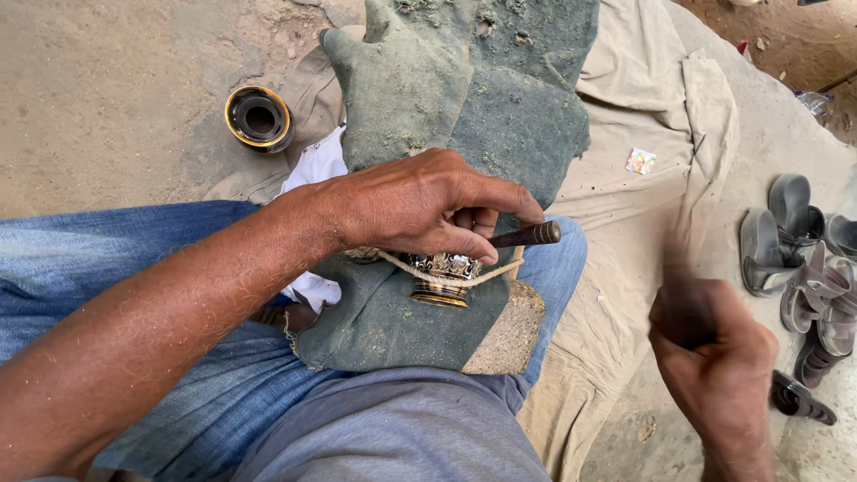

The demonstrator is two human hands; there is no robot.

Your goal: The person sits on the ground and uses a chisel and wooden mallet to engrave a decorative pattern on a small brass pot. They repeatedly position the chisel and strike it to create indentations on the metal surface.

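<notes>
My left hand (420,205) grips a dark wooden-handled tool (528,236) over my lap, its handle end poking out to the right. Just below the fingers sits a small ornate metal cup (444,278) with a gold band, held by a loop of cord (491,272) on a grey-green cloth (464,107) draped across my jeans. My right hand (714,361) is blurred at the lower right, above the tan sheet, fingers curled into a loose fist; whether it holds anything is unclear.
A second dark cup with a gold rim (259,117) stands on the concrete at upper left. A tan sheet (643,205) covers the ground to the right. Several sandals (799,259) lie at the right edge. A small shiny wrapper (640,162) rests on the sheet.
</notes>
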